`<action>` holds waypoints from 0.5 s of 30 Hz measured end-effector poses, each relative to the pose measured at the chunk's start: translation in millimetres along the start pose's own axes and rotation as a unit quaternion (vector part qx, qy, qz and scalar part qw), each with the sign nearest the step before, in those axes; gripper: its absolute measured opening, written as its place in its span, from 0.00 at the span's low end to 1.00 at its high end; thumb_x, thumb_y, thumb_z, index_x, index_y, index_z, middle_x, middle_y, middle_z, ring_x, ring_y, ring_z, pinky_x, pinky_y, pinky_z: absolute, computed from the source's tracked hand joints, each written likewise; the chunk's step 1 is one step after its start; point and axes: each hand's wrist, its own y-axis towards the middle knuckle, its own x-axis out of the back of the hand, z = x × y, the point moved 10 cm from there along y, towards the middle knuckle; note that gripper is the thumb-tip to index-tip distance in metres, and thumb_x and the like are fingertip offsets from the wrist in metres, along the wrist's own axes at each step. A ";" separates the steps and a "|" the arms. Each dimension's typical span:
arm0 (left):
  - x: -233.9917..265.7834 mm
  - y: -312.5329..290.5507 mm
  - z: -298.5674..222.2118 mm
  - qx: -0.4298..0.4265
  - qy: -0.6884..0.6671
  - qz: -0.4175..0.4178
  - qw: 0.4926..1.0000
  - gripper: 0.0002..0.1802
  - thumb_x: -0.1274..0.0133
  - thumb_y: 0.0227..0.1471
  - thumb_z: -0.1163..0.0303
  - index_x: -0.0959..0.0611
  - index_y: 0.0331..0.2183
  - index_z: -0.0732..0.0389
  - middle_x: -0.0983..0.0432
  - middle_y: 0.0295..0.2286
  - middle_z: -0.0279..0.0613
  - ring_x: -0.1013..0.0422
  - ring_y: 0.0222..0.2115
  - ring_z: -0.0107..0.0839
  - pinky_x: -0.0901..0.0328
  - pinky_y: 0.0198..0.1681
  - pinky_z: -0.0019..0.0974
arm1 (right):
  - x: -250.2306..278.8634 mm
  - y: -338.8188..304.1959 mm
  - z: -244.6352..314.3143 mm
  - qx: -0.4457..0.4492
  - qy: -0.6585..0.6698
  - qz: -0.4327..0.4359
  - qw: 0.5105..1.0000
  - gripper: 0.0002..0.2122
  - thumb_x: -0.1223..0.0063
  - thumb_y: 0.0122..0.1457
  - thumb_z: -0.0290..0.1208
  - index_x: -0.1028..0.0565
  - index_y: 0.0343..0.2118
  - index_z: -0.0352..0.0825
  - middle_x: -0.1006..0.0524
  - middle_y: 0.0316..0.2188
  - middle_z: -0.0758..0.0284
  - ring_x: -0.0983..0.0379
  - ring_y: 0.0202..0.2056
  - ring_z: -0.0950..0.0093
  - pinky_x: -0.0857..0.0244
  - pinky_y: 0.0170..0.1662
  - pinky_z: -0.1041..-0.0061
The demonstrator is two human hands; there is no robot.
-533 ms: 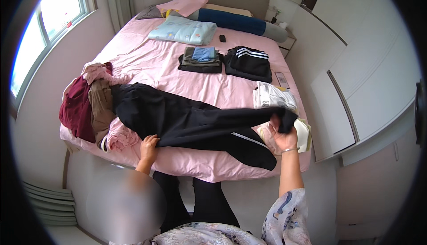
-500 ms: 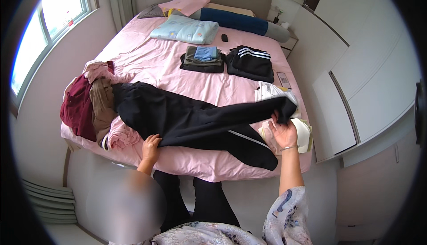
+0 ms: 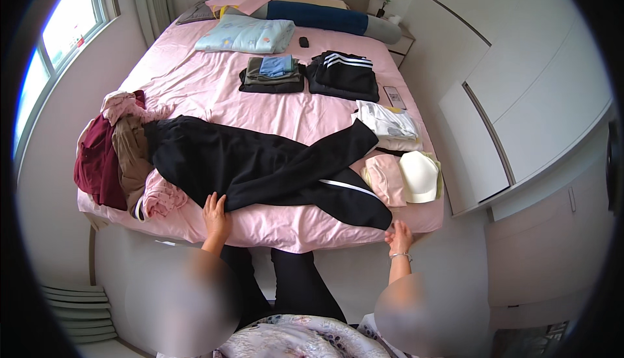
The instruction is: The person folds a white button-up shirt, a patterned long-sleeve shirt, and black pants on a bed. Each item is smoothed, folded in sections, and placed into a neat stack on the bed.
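Observation:
A pair of black trousers (image 3: 214, 159) lies across the near part of the bed, its waist at the left. One leg crosses over the other; the lower leg shows a white side stripe. My left hand (image 3: 216, 220) rests on the near edge of the trousers with its fingers extended. At the hem of the lower leg, my right hand (image 3: 399, 238) has its fingers curled together, pinching the corner of the cloth. The upper leg's end lies loose beside a folded white garment (image 3: 389, 127).
Crumpled clothes (image 3: 101, 163) are heaped at the bed's left edge. Folded stacks include dark clothes (image 3: 272, 78) and striped black clothing (image 3: 344, 75). A white cap (image 3: 418, 176) and a pink folded cloth (image 3: 385, 179) lie at right. A phone (image 3: 394, 96) lies near the right edge.
My right hand has let go of the upper trouser leg, which now lies flat, and has moved down to the lower leg's hem. My left hand stays at the near edge.

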 end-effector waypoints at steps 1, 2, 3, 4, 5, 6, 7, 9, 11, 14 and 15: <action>0.1 -1.1 -1.2 0.000 0.001 -0.005 1.000 0.29 0.53 0.36 0.80 0.28 0.46 0.56 0.39 0.51 0.46 0.46 0.54 0.45 0.51 0.56 0.44 | -10.2 -4.4 -6.0 -0.043 -0.021 0.042 0.998 0.13 0.46 0.52 0.34 0.31 0.37 0.35 0.29 0.26 0.70 0.31 0.16 0.80 0.39 0.15 0.85; -1.1 -3.5 -4.0 0.000 0.002 -0.011 1.000 0.29 0.53 0.36 0.80 0.28 0.46 0.55 0.39 0.51 0.46 0.47 0.54 0.44 0.51 0.56 0.44 | -17.7 -9.3 -8.2 -0.075 -0.037 0.069 0.994 0.11 0.46 0.52 0.34 0.30 0.35 0.35 0.30 0.24 0.71 0.32 0.16 0.80 0.40 0.14 0.85; 0.1 -3.4 -10.5 0.002 0.001 -0.019 1.000 0.30 0.52 0.36 0.80 0.28 0.46 0.55 0.39 0.51 0.46 0.47 0.55 0.44 0.52 0.56 0.44 | -26.7 -13.9 -5.4 -0.103 -0.053 0.097 0.989 0.10 0.46 0.52 0.34 0.30 0.33 0.35 0.30 0.22 0.71 0.32 0.15 0.81 0.41 0.14 0.86; -1.0 -3.7 -16.3 -0.001 0.011 -0.009 1.000 0.30 0.51 0.36 0.78 0.28 0.47 0.54 0.39 0.51 0.45 0.48 0.55 0.43 0.54 0.57 0.45 | -36.3 -16.7 -5.5 -0.131 -0.070 0.126 0.981 0.09 0.46 0.51 0.34 0.29 0.31 0.35 0.30 0.20 0.72 0.33 0.15 0.82 0.41 0.14 0.86; -0.9 -6.2 -21.6 -0.004 0.006 0.003 1.000 0.30 0.50 0.37 0.76 0.29 0.48 0.53 0.39 0.51 0.44 0.47 0.55 0.42 0.55 0.57 0.46 | -45.2 -12.9 8.4 -0.060 -0.138 0.144 0.978 0.08 0.46 0.51 0.34 0.29 0.28 0.35 0.31 0.18 0.73 0.34 0.15 0.82 0.42 0.15 0.85; -6.4 -8.0 -24.6 -0.008 0.006 0.021 1.000 0.29 0.49 0.38 0.75 0.29 0.48 0.53 0.38 0.51 0.43 0.47 0.55 0.41 0.55 0.57 0.47 | -52.2 -9.4 22.9 0.013 -0.206 0.160 0.965 0.09 0.46 0.52 0.34 0.29 0.25 0.34 0.32 0.16 0.74 0.35 0.15 0.83 0.43 0.15 0.84; -11.6 -8.3 -27.3 -0.011 0.005 0.040 0.999 0.29 0.49 0.39 0.74 0.29 0.48 0.52 0.38 0.51 0.43 0.47 0.55 0.41 0.55 0.57 0.47 | -60.8 -6.6 37.9 0.085 -0.273 0.173 0.943 0.10 0.46 0.52 0.35 0.29 0.21 0.34 0.33 0.14 0.75 0.36 0.15 0.83 0.44 0.16 0.83; -9.2 -11.1 -24.2 -0.013 0.011 0.043 0.999 0.29 0.49 0.40 0.72 0.30 0.49 0.53 0.37 0.51 0.42 0.47 0.55 0.40 0.55 0.57 0.48 | -89.7 -22.2 113.0 0.296 -0.393 0.132 0.861 0.14 0.48 0.51 0.34 0.33 0.16 0.30 0.35 0.11 0.65 0.41 0.15 0.76 0.44 0.22 0.72; -4.9 -10.6 -22.0 -0.013 0.012 0.042 0.999 0.28 0.49 0.41 0.71 0.30 0.49 0.53 0.38 0.51 0.42 0.47 0.55 0.40 0.56 0.57 0.48 | -114.7 -50.1 185.9 0.417 -0.412 0.074 0.807 0.13 0.48 0.51 0.35 0.30 0.19 0.30 0.30 0.16 0.56 0.35 0.20 0.58 0.41 0.26 0.66; -0.4 -11.9 -19.1 -0.014 -0.010 0.016 1.000 0.28 0.49 0.41 0.71 0.30 0.48 0.55 0.37 0.50 0.44 0.46 0.54 0.40 0.55 0.57 0.47 | -129.6 -47.8 248.5 0.519 -0.331 0.028 0.788 0.11 0.50 0.53 0.32 0.30 0.20 0.30 0.29 0.18 0.57 0.34 0.22 0.59 0.39 0.28 0.68; 0.7 -12.5 -17.5 -0.008 -0.018 0.013 1.000 0.28 0.49 0.40 0.71 0.29 0.48 0.55 0.37 0.50 0.44 0.46 0.54 0.40 0.55 0.57 0.47 | -130.3 -40.0 260.7 0.491 -0.313 0.010 0.813 0.11 0.51 0.54 0.33 0.31 0.21 0.30 0.30 0.16 0.59 0.35 0.19 0.63 0.39 0.28 0.69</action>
